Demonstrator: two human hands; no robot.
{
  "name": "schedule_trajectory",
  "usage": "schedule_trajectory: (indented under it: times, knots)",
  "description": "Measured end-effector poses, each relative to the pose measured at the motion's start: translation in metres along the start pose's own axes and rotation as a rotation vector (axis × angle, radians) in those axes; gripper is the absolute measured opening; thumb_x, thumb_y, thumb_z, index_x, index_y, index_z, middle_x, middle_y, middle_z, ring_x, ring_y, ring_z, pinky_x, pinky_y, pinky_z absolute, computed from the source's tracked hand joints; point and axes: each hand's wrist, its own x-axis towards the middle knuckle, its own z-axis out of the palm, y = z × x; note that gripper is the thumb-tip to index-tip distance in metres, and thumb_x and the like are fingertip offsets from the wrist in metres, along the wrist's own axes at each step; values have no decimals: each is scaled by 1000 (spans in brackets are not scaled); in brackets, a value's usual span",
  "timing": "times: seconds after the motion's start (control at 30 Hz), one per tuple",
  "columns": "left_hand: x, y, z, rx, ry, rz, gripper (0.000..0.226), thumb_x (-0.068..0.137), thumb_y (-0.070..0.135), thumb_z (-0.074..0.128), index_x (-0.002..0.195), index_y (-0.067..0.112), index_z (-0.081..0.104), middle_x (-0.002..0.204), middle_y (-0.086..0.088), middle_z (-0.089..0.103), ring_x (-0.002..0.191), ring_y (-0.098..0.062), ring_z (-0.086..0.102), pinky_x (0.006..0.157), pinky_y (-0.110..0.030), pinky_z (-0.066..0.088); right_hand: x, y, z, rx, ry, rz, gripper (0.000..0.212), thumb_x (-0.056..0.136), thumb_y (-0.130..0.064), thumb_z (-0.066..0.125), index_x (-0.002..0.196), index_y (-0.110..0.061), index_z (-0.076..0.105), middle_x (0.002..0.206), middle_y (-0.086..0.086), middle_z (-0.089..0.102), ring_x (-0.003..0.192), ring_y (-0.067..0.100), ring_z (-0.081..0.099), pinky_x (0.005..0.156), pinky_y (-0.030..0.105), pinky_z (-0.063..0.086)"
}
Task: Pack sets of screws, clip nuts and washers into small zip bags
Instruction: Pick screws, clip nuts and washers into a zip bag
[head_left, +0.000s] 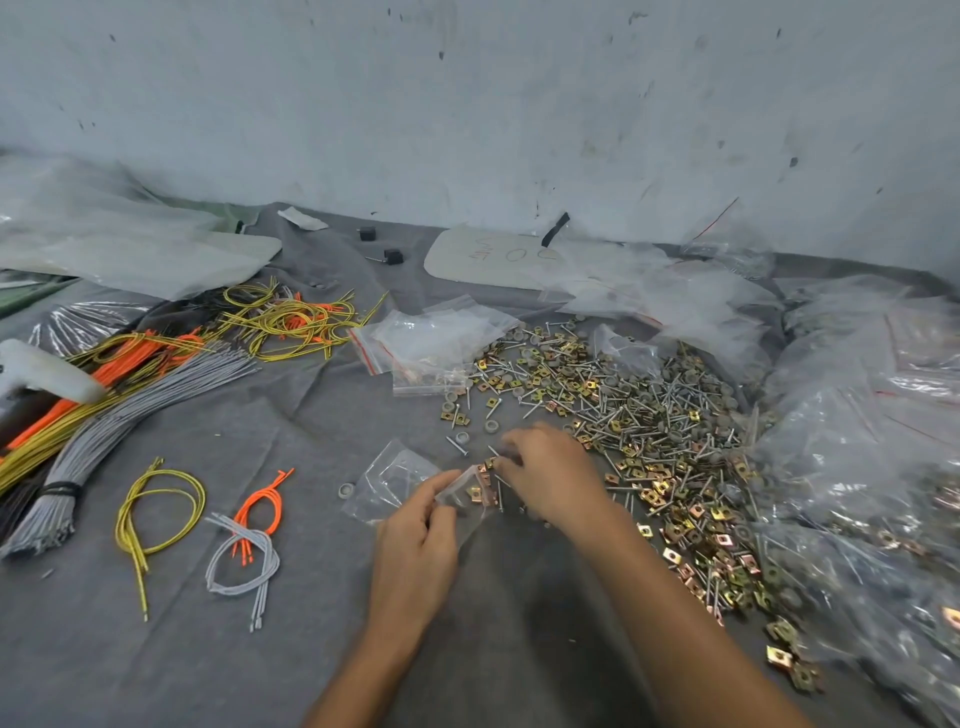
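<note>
1. Head view — left hand: thumb and fingertips pinch one side of a small zip bag, held just above the grey cloth.
2. Contents of that bag: clear film with a few brass-coloured clip nuts showing inside, and more at its mouth, which faces rightward.
3. At the mouth, right hand: fingers curled down and touching the parts there. The spot is blurred, so I cannot tell whether they pinch a piece.
4. Just left of the held bag, empty zip bag: flat on the cloth, with one washer beside its left edge.
5. Just beyond the hands: loose screw and second washer, both on the cloth.
6. Mixed heap of screws, clip nuts and washers: spreads from beyond the right hand down along the right forearm.
7. At the heap's far left edge: stack of zip bags, red-striped.
8. Right of the heap: large clear bags, crumpled.
9. Wire lots, left side — grey bundle, yellow loop, orange loop, grey loop.
</note>
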Motion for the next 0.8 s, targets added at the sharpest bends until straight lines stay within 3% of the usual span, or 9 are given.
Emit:
schedule_trajectory:
  times: [0.1, 0.23, 0.5, 0.67, 0.8]
  knots:
    - [0, 0, 0, -11, 11, -5, 44, 82, 28, 44, 116, 29, 72, 83, 13, 72, 78, -5, 65, 77, -31, 53, 7, -2, 10, -75, -11, -29, 16, 98, -28, 58, 98, -15, 67, 103, 8, 61, 100, 33, 61, 81, 38, 49]
    - [1, 0, 0, 2, 16, 0, 45, 82, 26, 44, 117, 27, 72, 83, 6, 73, 74, -6, 62, 77, -33, 53, 7, 0, 14, -79, 20, -14, 16, 98, -26, 58, 102, -12, 66, 106, 10, 64, 102, 33, 61, 82, 39, 49]
    - [0, 1, 0, 5, 19, 2, 44, 82, 26, 45, 116, 28, 72, 80, 9, 71, 75, -6, 64, 78, -32, 53, 9, 8, 14, 2, -51, 61, 28, 99, -34, 59, 80, -15, 50, 98, 12, 62, 95, 32, 59, 70, 31, 34]
    - [1, -1, 1, 2, 19, 8, 43, 82, 27, 45, 116, 28, 72, 75, 13, 67, 72, -5, 62, 73, -31, 52, -3, 6, 3, 29, -3, 62, 20, 103, -29, 50, 100, -10, 57, 106, 8, 61, 101, 29, 58, 83, 36, 45]
    - [1, -2, 1, 1, 18, 15, 44, 83, 28, 45, 118, 29, 71, 78, 13, 71, 71, -4, 64, 70, -27, 50, -33, 1, -15, 257, 41, -7, 16, 105, -34, 43, 95, -22, 48, 81, -3, 60, 81, 24, 61, 75, 41, 49]
